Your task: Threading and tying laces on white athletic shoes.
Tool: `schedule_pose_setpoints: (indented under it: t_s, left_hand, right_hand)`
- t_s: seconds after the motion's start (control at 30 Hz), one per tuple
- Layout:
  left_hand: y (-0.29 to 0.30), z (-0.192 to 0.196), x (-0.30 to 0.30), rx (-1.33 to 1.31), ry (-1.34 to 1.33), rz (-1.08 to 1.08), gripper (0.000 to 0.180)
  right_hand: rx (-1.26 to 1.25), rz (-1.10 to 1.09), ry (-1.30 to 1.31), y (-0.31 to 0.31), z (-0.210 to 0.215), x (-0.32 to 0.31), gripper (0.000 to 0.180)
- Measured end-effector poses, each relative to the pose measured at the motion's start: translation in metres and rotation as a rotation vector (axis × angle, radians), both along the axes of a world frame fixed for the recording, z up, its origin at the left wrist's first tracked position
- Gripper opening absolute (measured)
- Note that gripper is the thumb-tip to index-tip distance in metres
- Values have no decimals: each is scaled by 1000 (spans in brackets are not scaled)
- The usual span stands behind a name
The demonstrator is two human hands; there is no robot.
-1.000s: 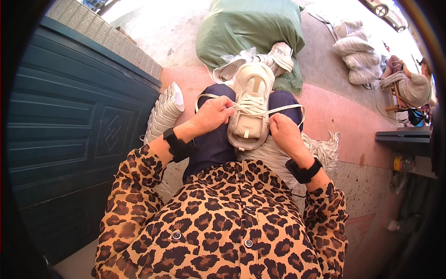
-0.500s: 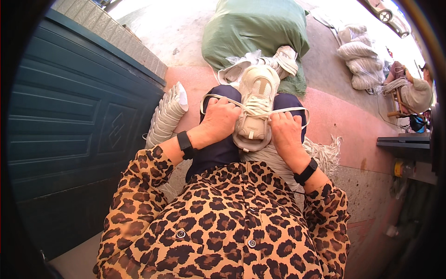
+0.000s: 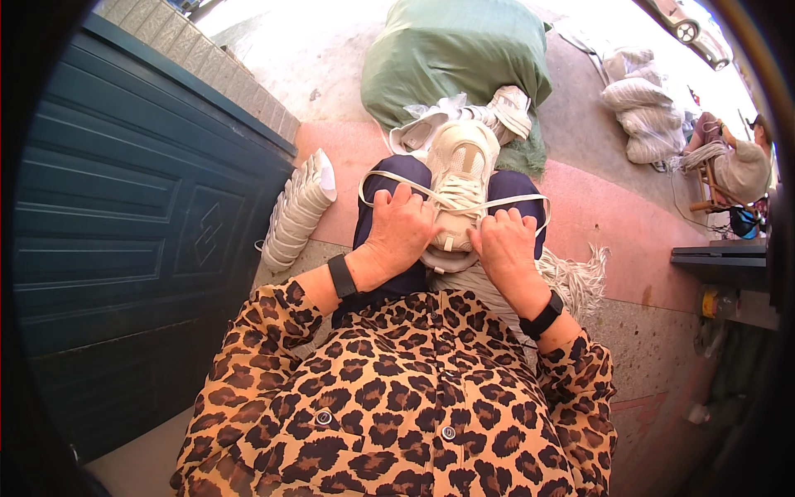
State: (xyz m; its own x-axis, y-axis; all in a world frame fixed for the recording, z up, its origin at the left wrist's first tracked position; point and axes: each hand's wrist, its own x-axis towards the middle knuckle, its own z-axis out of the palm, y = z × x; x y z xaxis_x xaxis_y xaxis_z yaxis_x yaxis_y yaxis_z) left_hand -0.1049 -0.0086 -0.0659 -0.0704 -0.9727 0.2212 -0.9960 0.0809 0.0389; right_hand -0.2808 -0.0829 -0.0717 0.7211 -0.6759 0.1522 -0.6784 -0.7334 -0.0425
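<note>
A cream sneaker point(image 3: 457, 228) rests between my knees, toe pointing away and heel nearest me. Its pale shoelace point(image 3: 515, 199) spreads out to both sides in loops that curve back toward my hands. My left hand point(image 3: 399, 232) is closed beside the shoe's left side, with the left loop running into its curled fingers. My right hand point(image 3: 508, 253) sits at the right of the heel, fingers bent and thumb against the shoe, the right loop coming back to it. The lace ends inside the fingers are hidden.
Beyond the sneaker lie more pale shoes point(image 3: 509, 112) against a big green sack point(image 3: 455, 58). Nested shoes point(image 3: 298, 211) stand by the dark door point(image 3: 132, 224) at left. A bundle of laces point(image 3: 580, 277) hangs at right. Farther off sit striped sacks point(image 3: 646, 116) and another person point(image 3: 741, 170).
Both hands have drawn in toward the heel, the left moving right and slightly down. The lace loops now stand beyond the fingers instead of being pulled taut between them.
</note>
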Motion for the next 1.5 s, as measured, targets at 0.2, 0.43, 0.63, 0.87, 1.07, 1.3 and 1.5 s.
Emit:
schedule_pose_setpoints:
  t_s: [0.2, 0.43, 0.63, 0.87, 1.07, 1.3, 1.5]
  left_hand:
    - [-3, -21, 19, 169, 582, 159, 16]
    - [-30, -17, -6, -88, 332, -68, 13]
    - [-40, -17, 6, -229, 109, -154, 7]
    - [-72, -6, 5, 191, 898, -184, 20]
    - [-90, -1, -3, 417, 648, -323, 20]
    - [-63, -10, 39, 434, 231, -84, 19]
    - [-36, 8, 44, -96, -142, -512, 11]
  right_hand:
    - [230, -9, -251, -5, -13, -11, 11]
    - [114, 117, -150, -2, -8, -3, 16]
    - [-49, 154, 74, -3, 11, 6, 18]
    - [179, 422, -821, -10, 68, 20, 13]
    - [-7, 380, -1628, -17, 247, -27, 23]
    - [736, -123, -1061, -40, 94, -17, 9]
    - [464, -7, -281, 13, -8, 22, 14]
